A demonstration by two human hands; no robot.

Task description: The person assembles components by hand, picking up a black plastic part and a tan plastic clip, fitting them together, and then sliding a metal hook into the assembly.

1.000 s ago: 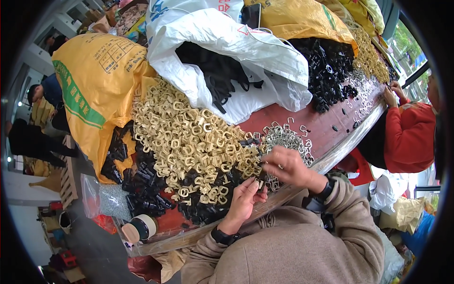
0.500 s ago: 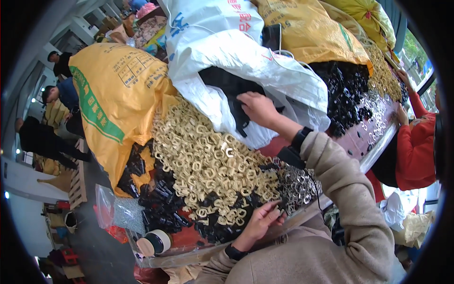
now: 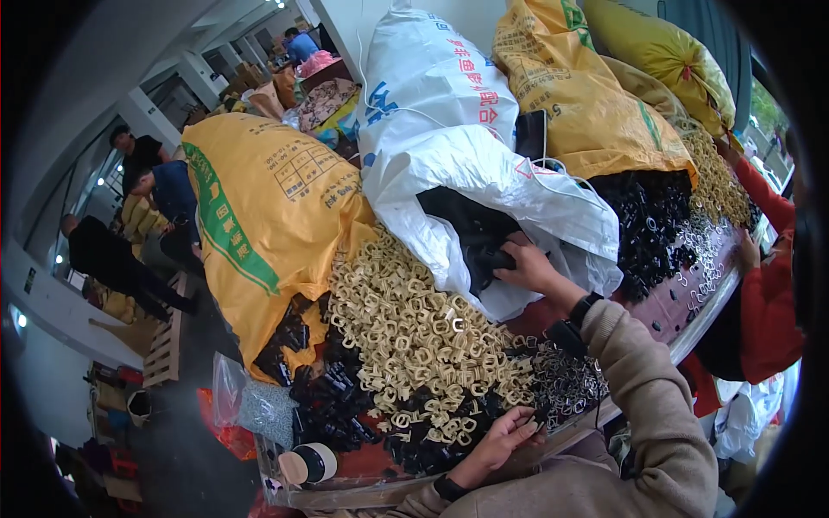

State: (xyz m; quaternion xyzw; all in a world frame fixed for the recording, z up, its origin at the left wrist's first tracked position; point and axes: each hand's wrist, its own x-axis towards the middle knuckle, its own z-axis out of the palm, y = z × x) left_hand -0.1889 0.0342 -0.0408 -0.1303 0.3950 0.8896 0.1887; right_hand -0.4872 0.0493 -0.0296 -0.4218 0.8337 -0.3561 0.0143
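Observation:
My right hand (image 3: 528,266) is at the mouth of a white woven sack (image 3: 527,173), its fingers curled over black material (image 3: 471,229) inside. The exact shape of what they grip is hard to make out. At the table's near edge, my left hand (image 3: 508,439) pinches a small dark piece (image 3: 540,426), partly hidden by the fingers. Beside it spreads a heap of cream-coloured plastic buckles (image 3: 423,337). Silver metal rings or buckles (image 3: 566,380) lie between my two arms, and black plastic parts (image 3: 332,410) sit left of the cream heap.
Yellow sacks (image 3: 268,186) flank the white one. A lidded jar (image 3: 315,464) and a clear bag of small grey beads (image 3: 266,413) stand at the near left corner. A red-sleeved person (image 3: 764,302) works at the right. A phone-like dark object (image 3: 531,135) leans between sacks.
The whole view has shifted, so the scene sits lower and further right. My right hand has gone deeper among the black material at the sack's mouth. My left hand keeps its pinch.

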